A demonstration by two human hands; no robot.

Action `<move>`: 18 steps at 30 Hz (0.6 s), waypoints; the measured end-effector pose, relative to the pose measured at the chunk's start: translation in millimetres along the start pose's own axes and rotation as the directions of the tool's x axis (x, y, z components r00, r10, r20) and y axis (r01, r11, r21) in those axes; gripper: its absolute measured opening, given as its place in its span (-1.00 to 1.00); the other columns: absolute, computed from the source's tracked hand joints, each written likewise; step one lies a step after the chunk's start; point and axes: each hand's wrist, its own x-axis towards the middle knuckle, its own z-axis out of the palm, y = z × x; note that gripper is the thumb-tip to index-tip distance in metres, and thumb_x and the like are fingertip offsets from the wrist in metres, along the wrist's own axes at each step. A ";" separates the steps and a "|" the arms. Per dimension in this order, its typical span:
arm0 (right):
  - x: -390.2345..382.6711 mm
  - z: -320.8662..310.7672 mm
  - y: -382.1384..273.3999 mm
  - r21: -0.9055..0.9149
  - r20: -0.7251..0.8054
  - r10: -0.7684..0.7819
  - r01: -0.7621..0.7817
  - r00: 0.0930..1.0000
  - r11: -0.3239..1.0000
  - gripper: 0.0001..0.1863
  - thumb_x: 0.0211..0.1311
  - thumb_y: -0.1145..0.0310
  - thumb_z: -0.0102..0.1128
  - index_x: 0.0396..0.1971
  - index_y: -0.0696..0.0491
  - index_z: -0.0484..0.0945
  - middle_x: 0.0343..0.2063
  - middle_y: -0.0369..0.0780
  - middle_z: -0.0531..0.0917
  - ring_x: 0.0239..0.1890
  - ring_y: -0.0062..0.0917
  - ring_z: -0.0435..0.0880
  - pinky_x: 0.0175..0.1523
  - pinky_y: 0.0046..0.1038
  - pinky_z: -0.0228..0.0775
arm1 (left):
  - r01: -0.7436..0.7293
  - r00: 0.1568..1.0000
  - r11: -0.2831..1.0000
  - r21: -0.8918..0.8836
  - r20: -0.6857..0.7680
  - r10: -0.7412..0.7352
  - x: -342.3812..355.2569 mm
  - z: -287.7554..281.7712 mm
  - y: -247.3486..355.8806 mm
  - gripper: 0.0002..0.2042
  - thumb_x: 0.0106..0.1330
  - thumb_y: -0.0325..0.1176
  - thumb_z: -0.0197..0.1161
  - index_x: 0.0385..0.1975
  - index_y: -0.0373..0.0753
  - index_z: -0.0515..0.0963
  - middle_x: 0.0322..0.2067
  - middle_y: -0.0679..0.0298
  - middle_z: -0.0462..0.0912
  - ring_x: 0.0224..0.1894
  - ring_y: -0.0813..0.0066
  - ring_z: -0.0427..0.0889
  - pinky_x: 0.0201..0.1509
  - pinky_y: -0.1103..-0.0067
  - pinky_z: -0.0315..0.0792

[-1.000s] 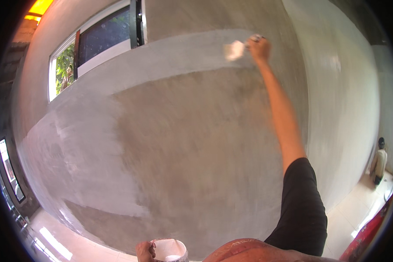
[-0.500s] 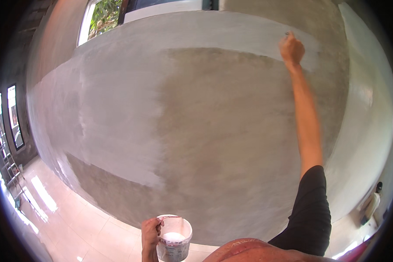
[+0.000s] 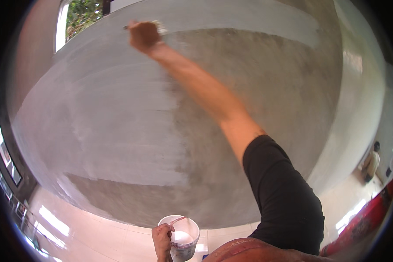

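Note:
High up near the window, my right hand (image 3: 144, 36) is closed around a paintbrush (image 3: 161, 28). Its pale bristles point right, close to or on the wall, and motion blurs them a little. A pale grey coat covers the left part and upper strip of the wall (image 3: 118, 118); the darker plaster shows at middle right and along the bottom. Low in front of me, my left hand (image 3: 162, 238) grips the handle of a white plastic bucket (image 3: 192, 249). White paint (image 3: 182, 237) lies inside the bucket, whose lower side is partly cut off by the frame.
A window (image 3: 81, 18) opens at the upper left. Shiny pale floor tiles (image 3: 105, 236) run along the wall's foot. At the far right another person (image 3: 372, 163) is low by the adjoining light wall (image 3: 358, 109). Red patterned cloth (image 3: 362, 222) shows at lower right.
My right hand has swept the brush far left along the upper strip, from the right side to near the window. The view has shifted; my left hand still holds the bucket.

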 end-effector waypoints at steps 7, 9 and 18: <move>-53.8 -96.4 -61.5 0.258 -0.058 0.177 -0.156 0.983 0.953 -0.89 -0.01 0.40 0.18 -0.49 0.12 0.57 -0.66 -0.02 0.62 -0.59 -0.17 0.65 -0.44 -0.25 0.51 | -0.175 0.980 0.984 -0.032 -0.101 0.171 -10.6 7.6 -61.2 -0.76 0.21 -0.39 0.12 -0.69 -0.30 0.48 -0.81 0.51 0.22 -0.77 0.77 0.07 -0.69 0.67 -0.11; -74.8 -144.1 -66.7 0.386 -0.022 0.300 -0.269 0.954 0.882 -0.86 -0.03 0.36 0.22 -0.51 0.11 0.60 -0.64 -0.05 0.64 -0.56 -0.15 0.66 -0.39 -0.25 0.52 | -0.202 0.971 0.979 -0.017 -0.133 0.198 -14.7 4.2 -62.5 -0.75 0.21 -0.38 0.12 -0.70 -0.29 0.47 -0.81 0.52 0.21 -0.78 0.77 0.07 -0.69 0.68 -0.11; -261.2 -353.3 -67.8 0.576 0.773 0.349 -0.816 0.529 -0.040 -0.78 0.15 0.35 0.32 -0.27 0.16 0.62 -0.42 -0.21 0.69 -0.43 -0.53 0.71 -0.38 -0.53 0.59 | -0.223 0.970 0.975 0.008 -0.100 0.222 -46.3 24.4 -33.2 -0.71 0.29 -0.30 0.11 -0.69 -0.24 0.44 -0.76 0.55 0.20 -0.72 0.78 0.10 -0.65 0.67 -0.10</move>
